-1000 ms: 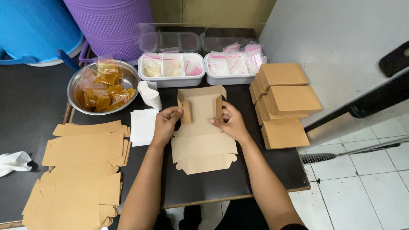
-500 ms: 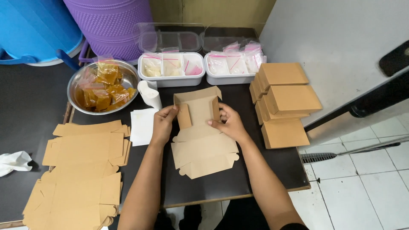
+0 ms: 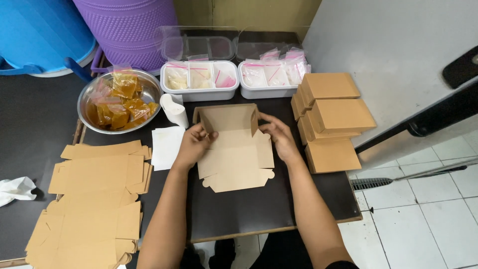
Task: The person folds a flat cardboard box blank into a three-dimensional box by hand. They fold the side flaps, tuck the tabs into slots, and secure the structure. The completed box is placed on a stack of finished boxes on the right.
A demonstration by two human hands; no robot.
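- The left hand (image 3: pixel 191 144) grips the left side of a half-folded brown cardboard box (image 3: pixel 234 149), its fingers curled and its thumb pressed on the inner face of the card.
- The right hand (image 3: pixel 279 139) holds the right side of that box, fingers bent round the raised corner and not spread flat.
- The box lies at the middle of a dark tabletop (image 3: pixel 249 209); its far wall and two short side flaps stand upright, while the lid panel with rounded tabs lies flat toward the person.
- Just left of the left hand lie a white sheet of paper (image 3: pixel 167 144) and a small white roll (image 3: pixel 174 109) standing beside it.
- Right of the right hand sits a stack of closed brown cardboard boxes (image 3: pixel 333 119), near the table's right edge.
- Beyond the box stand two white rectangular tubs (image 3: pixel 234 79) filled with small clear bags that have pink seals, with clear lids tilted up behind them.
- To the far left of the tubs is a round metal bowl (image 3: pixel 119 102) holding clear bags of amber stuff.
- At the near left lie piles of flat, unfolded brown cardboard blanks (image 3: pixel 94 199).
- A crumpled white cloth (image 3: pixel 15 189) lies at the left edge.
- A blue tub (image 3: pixel 45 30) and a purple ribbed tub (image 3: pixel 129 25) stand behind the table.
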